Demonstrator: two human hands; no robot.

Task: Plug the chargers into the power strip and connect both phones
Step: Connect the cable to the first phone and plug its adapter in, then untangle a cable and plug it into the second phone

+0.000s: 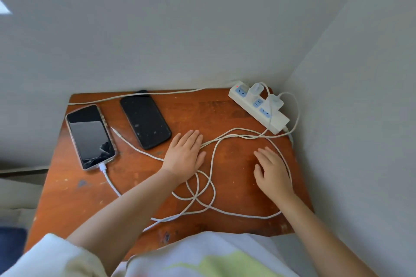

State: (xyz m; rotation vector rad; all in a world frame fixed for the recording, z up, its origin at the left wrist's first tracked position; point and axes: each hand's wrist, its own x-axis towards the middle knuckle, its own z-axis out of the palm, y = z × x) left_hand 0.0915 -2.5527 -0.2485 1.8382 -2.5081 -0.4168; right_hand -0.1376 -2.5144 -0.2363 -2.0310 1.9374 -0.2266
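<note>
A white power strip (pixel 273 117) lies at the table's far right corner with two white chargers (pixel 256 90) (pixel 273 101) plugged in and a red light on. At the left a silver-edged phone (pixel 91 137) has a white cable plugged into its near end (pixel 102 167). A black phone (pixel 145 119) lies beside it with no cable in it. A loose cable tip (pixel 116 130) rests between the phones. White cables (pixel 202 195) loop across the middle. My left hand (pixel 185 155) lies flat, fingers apart, on the cable. My right hand (pixel 271 171) rests open on the wood.
The wooden table (pixel 74 195) stands in a corner, with grey walls behind and at the right. The strip's own cord (pixel 139 95) runs along the far edge to the left. Pale fabric with a green patch (pixel 216 261) covers the near edge.
</note>
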